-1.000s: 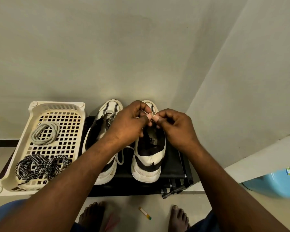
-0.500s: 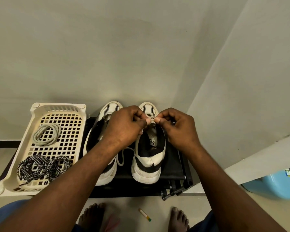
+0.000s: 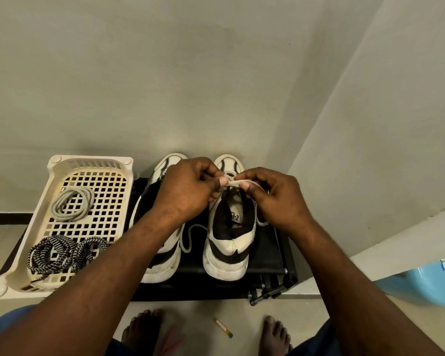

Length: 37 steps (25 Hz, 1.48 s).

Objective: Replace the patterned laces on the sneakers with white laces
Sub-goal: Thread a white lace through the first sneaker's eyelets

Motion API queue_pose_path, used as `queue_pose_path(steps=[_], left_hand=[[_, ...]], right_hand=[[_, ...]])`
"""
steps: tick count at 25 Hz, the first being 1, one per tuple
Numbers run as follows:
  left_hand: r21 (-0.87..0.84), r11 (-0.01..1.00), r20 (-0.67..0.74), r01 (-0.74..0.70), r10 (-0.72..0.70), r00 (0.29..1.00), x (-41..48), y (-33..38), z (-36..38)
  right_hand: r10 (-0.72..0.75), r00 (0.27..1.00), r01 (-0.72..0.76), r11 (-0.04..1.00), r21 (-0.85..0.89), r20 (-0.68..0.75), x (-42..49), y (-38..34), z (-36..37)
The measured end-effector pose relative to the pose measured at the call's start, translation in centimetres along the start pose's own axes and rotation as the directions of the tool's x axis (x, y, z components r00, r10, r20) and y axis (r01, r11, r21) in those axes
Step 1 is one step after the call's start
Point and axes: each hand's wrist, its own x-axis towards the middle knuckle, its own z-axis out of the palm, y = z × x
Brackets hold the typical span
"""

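Observation:
Two white-and-black sneakers stand heel-first on a low black rack (image 3: pixel 270 255). Over the tongue of the right sneaker (image 3: pixel 229 242), my left hand (image 3: pixel 190 187) and my right hand (image 3: pixel 270 194) both pinch the white lace (image 3: pixel 238 182) between thumb and fingers. A loose loop of that lace hangs between the shoes. My left forearm covers much of the left sneaker (image 3: pixel 162 263). In the cream basket (image 3: pixel 26 250) lie a coiled white lace (image 3: pixel 72 204) and two bundles of black-and-white patterned laces (image 3: pixel 62 253).
A wall rises right behind the rack and another closes in at the right. A blue plastic tub (image 3: pixel 427 283) sits on the floor at the right. My bare feet and a small stick (image 3: pixel 224 327) are on the floor in front of the rack.
Both hands have shifted slightly toward the toe of the right sneaker, still pinching the white lace, and a short stretch of lace now shows between the fingertips.

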Motion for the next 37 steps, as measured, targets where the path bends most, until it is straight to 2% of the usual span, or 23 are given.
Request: queue_pose_path(steps=[3,6,8,11,14,17,22,26,29,34,37], left_hand=[[0.033,0.999,0.104,-0.035,0.032,0.994,-0.2,0.2,0.3],[0.125,0.988,0.007,-0.086,0.086,0.996,-0.2,-0.1,0.7],[0.250,0.965,-0.061,-0.073,0.091,0.994,0.1,-0.5,0.5],[0.395,0.916,0.022,-0.066,0.063,0.998,-0.2,-0.8,1.1],[0.458,0.888,0.024,-0.041,0.033,0.999,-0.4,-1.0,2.2],[0.382,0.923,-0.027,0.056,-0.050,0.998,0.0,-1.3,2.3],[0.157,0.969,0.006,0.190,-0.193,0.981,0.3,-2.1,2.0],[0.050,0.971,0.031,0.233,-0.234,0.972,0.4,-2.5,1.8],[0.030,0.975,0.049,0.218,-0.220,0.974,0.2,-2.4,1.6],[0.007,0.984,0.048,0.176,-0.177,0.983,0.1,-1.8,1.4],[0.026,0.985,0.018,0.169,-0.169,0.985,0.2,-2.1,1.7]], right_hand=[[-0.066,0.997,0.067,0.997,-0.032,0.045,-0.6,-0.6,0.6],[-0.053,0.998,0.051,0.997,-0.052,-0.033,-0.4,-0.7,1.0],[-0.006,0.997,0.000,0.997,-0.077,-0.077,-0.1,-0.4,0.6],[0.046,0.995,-0.059,0.989,-0.139,-0.092,0.2,0.2,0.1],[0.012,1.000,-0.014,0.955,-0.296,-0.006,0.2,0.8,0.9],[-0.008,1.000,0.011,0.911,-0.411,0.009,0.1,1.1,1.6],[-0.059,0.997,0.026,0.849,-0.528,-0.046,0.0,0.7,3.1],[-0.088,0.996,0.077,0.800,-0.595,0.010,0.2,0.1,3.7],[-0.108,0.993,0.111,0.758,-0.643,0.043,0.0,0.0,4.0],[-0.054,0.994,-0.021,0.735,-0.678,-0.090,-0.1,0.0,4.1],[-0.033,0.994,-0.047,0.746,-0.664,-0.108,-0.2,-0.2,4.6]])
